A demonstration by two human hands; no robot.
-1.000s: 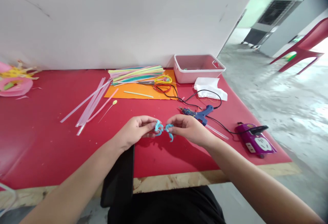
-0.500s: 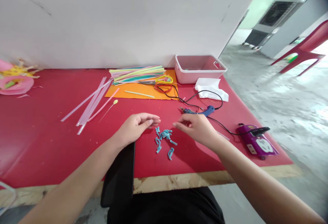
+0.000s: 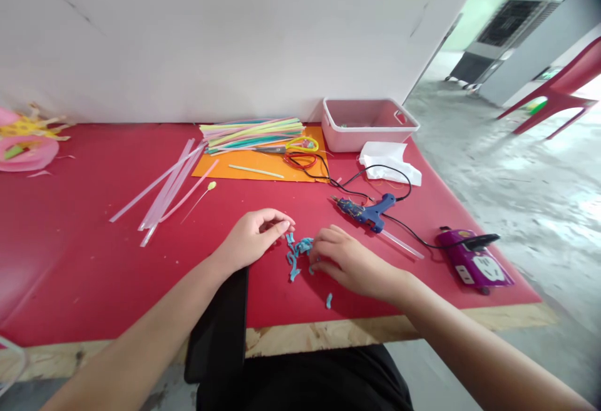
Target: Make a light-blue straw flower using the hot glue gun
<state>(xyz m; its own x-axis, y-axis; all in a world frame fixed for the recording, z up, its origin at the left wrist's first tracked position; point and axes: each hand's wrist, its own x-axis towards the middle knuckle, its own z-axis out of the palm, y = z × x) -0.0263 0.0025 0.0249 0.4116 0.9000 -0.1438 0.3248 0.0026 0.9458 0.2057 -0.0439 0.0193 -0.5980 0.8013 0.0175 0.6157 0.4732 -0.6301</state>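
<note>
Short bent pieces of blue pipe cleaner (image 3: 293, 259) lie in a loose pile on the red table before me. My left hand (image 3: 258, 235) rests at the pile's left edge, thumb and fingers drawn together in a pinch; anything inside it is hidden. Over the pile's right side, my right hand (image 3: 345, 259) has its fingers curled down onto a blue piece, which shows partly at the fingertips. One separate blue piece (image 3: 328, 301) lies nearer the table's front edge. Behind my right hand is a blue glue gun (image 3: 370, 212) with a clear glue stick in its back.
Coloured pipe cleaners (image 3: 253, 134) and yellow-handled scissors (image 3: 282, 148) lie on orange card (image 3: 263, 173). Pink strips (image 3: 169, 192) are at left. A pink basket (image 3: 370, 138), white paper (image 3: 392, 163) and purple power socket (image 3: 476, 264), with cables, stand at right. A black phone-like slab (image 3: 218, 329) overhangs the front edge.
My right hand has moved down and left onto the blue pieces, uncovering the glue gun. One blue piece now lies apart, closer to the front edge. My left hand has barely moved.
</note>
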